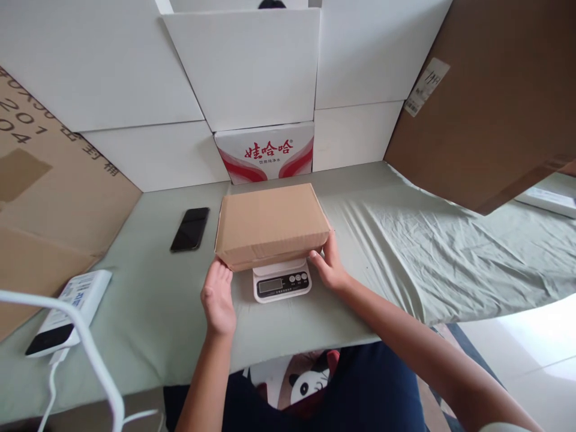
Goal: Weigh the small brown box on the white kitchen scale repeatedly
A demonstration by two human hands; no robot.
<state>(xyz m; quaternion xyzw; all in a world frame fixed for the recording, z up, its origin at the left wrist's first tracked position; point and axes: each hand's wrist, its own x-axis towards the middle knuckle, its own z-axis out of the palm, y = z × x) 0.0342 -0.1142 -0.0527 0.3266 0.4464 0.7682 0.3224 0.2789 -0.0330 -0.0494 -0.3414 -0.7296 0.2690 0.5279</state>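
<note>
Cardboard box (272,223) sits mid-frame on the scale (282,280): rigid, likely light. Left hand (219,298) and right hand (330,267), fingers uncurled, press its lower front corners; support there.

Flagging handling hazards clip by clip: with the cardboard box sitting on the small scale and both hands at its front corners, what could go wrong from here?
1. The cardboard box overhangs the small scale on every visible side, so it could tip or slide once the left hand and right hand let go.
2. The box's front edge sits close above the display, which may make it hard to read.
3. The phone lies near the box's left side and could get knocked.
</note>
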